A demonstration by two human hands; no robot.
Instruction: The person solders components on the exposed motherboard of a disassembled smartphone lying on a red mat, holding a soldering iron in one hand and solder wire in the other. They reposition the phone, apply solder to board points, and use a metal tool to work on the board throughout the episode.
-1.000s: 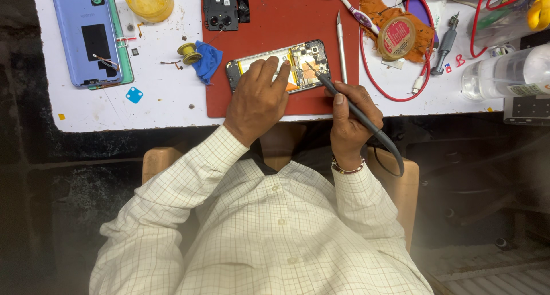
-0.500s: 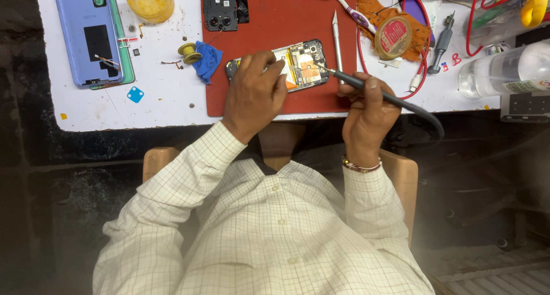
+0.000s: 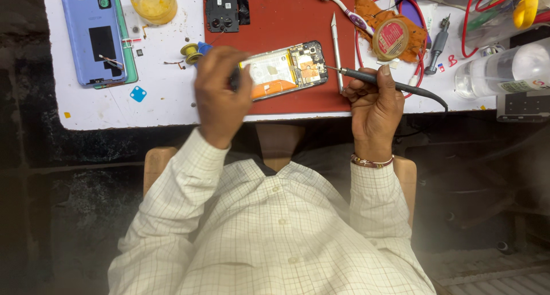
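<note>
An opened phone (image 3: 286,71) with its back off lies on a red mat (image 3: 275,20), showing its battery and circuit board. My left hand (image 3: 220,91) rests on the phone's left end and holds it down. My right hand (image 3: 375,103) grips a dark corded soldering iron (image 3: 395,83), whose thin tip points left at the phone's right end, just short of the board.
On the white table (image 3: 160,108) lie a blue phone back cover (image 3: 94,31), a yellowish round tub (image 3: 153,1), a black camera frame part (image 3: 224,9), a grey craft knife (image 3: 337,45), a toothbrush (image 3: 346,11), a round tin (image 3: 391,40) on an orange rag, red wires and a clear bottle (image 3: 504,68).
My right hand has drawn the soldering iron off the phone and to the right. My left hand has slid from the phone's middle to its left end, uncovering the battery.
</note>
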